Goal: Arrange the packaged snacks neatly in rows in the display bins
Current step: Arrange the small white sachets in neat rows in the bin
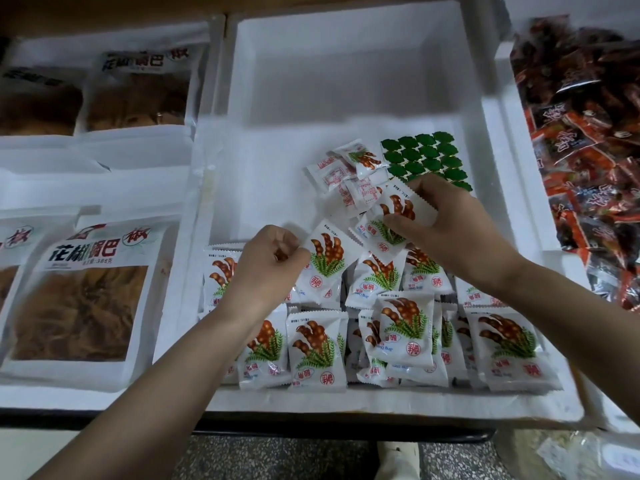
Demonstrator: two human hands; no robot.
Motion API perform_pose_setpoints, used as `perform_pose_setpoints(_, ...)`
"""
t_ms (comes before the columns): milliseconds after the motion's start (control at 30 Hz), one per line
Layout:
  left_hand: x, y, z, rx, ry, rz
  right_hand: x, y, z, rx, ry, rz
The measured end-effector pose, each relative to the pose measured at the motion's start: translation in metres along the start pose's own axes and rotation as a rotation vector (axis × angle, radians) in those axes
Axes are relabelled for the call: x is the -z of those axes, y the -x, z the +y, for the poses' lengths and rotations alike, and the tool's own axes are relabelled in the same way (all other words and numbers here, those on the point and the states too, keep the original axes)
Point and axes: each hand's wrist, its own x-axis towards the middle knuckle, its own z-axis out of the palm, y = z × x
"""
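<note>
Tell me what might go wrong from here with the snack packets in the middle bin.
1. The left hand pinches a packet only by its edge; it might slip and disturb the rows below.
2. The right hand, gripping a second packet, sits at the edge of the green sheet, which may get dragged or buried.
3. Some packets in the loose pile lie face down and could be placed that way.

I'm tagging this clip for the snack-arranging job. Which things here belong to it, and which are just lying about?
In the job: left hand, pinching one white packet; right hand, holding a second packet; rowed white packets; middle foam bin.
Lying about: green sheet in that bin; large brown-snack bags on the left; red packets on the right.
</note>
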Motion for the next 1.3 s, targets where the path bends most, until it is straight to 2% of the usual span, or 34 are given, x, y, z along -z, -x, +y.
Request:
perform_pose_setpoints(200,-0.009,0.004,-0.006,-0.076,-0.134,0.027,0.007,0.005,0.011,0.078,0.165,0.016)
perform_pose_setpoints(333,-0.006,0.009,-0.004,-0.197,-0.371,0.022,0.02,0.006,0.019,0.094,0.205,0.026)
perform_pose_setpoints(467,-0.005,0.011,-0.01,-0.32,-0.76,0.044,0.033,0.002,0.031,0.133,0.318,0.086)
perform_pose_setpoints(533,-0.007,0.013,-0.011,-0.342,-0.783,0.105,0.036,-0.002,0.037,0.146,0.343,0.06)
perform_pose_setpoints(600,-0.012,0.015,-0.005,-0.493,-0.729,0.173,0.036,-0.006,0.043,0.134,0.326,-0.061)
perform_pose_setpoints(633,-0.015,0.016,0.001,-0.573,-0.729,0.142,0.034,-0.009,0.047,0.117,0.325,-0.14)
perform_pose_setpoints(700,-0.025,0.013,0.012,-0.687,-0.795,-0.055,0.029,-0.014,0.055,0.101,0.357,-0.267)
perform_pose_setpoints(767,-0.038,0.006,0.016,-0.742,-0.903,-0.244,0.022,-0.017,0.062,0.113,0.397,-0.302)
perform_pose_setpoints(800,-0.044,0.0,0.015,-0.759,-0.974,-0.298,0.019,-0.018,0.064,0.131,0.419,-0.306)
perform_pose_setpoints(867,-0.052,-0.007,0.012,-0.76,-1.083,-0.306,0.013,-0.018,0.066,0.177,0.45,-0.32)
perform_pose_setpoints(1033,-0.051,-0.013,-0.004,-0.811,-1.144,-0.107,0.006,-0.014,0.063,0.151,0.524,-0.408)
perform_pose_setpoints(1167,-0.05,-0.015,-0.014,-0.869,-1.049,-0.071,0.003,-0.007,0.067,0.17,0.626,-0.271)
perform_pose_setpoints(1300,-0.053,-0.015,-0.011,-0.883,-1.032,-0.112,-0.002,-0.003,0.075,0.098,0.583,-0.164)
